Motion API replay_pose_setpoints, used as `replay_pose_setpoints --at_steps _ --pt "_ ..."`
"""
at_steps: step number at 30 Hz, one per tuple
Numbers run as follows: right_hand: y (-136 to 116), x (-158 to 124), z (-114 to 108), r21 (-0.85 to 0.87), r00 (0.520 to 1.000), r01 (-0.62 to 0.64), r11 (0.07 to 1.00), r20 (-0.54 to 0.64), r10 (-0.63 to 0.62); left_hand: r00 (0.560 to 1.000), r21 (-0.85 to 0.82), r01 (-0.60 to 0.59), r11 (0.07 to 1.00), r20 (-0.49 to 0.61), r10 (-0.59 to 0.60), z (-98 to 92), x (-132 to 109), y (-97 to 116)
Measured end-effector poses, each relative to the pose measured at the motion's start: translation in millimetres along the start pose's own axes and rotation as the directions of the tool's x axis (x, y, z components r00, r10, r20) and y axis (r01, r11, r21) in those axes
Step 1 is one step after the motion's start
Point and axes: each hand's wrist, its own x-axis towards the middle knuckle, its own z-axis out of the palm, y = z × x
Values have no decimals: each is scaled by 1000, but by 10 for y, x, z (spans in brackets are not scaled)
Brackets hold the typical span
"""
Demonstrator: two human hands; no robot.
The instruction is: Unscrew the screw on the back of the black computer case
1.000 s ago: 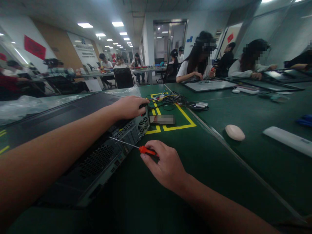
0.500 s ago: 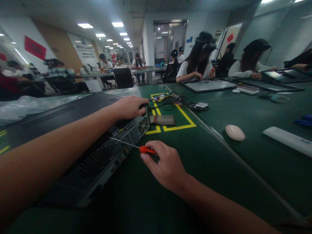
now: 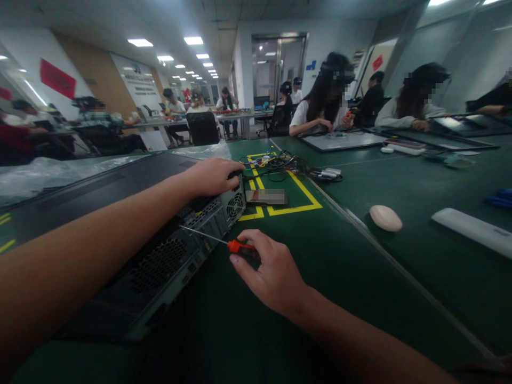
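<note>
A black computer case [image 3: 120, 176] lies on its side at the left, its back panel turned towards me. My left hand [image 3: 214, 176] grips the far rear corner of the case, with fingertips curled out of sight and the thumb over the edge. In my right hand [image 3: 276, 269] is a screwdriver [image 3: 233, 246] with an orange and black handle, held between thumb and fingers. Its thin shaft points left, and the tip meets the back panel near the expansion slots. Whether the tip sits on a screw is too small to tell.
Beyond the case lies a bundle of cables [image 3: 286, 162] on the green table [image 3: 340, 266]. Yellow tape [image 3: 296, 210] marks the table by a flat box [image 3: 266, 197]. A mouse [image 3: 385, 217] and a white bar [image 3: 472, 229] lie right. Co-workers sit across the table.
My right hand's fingers have shifted slightly around the screwdriver handle, and the handle has turned a little. The tip stays at the same spot; my left hand and the case have not moved.
</note>
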Motion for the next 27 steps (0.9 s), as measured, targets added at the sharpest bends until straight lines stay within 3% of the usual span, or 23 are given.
replay_pose_setpoints --at_steps 27 --pt "17 10 28 9 999 37 999 -21 -37 1000 1 -9 1000 1 9 13 11 -6"
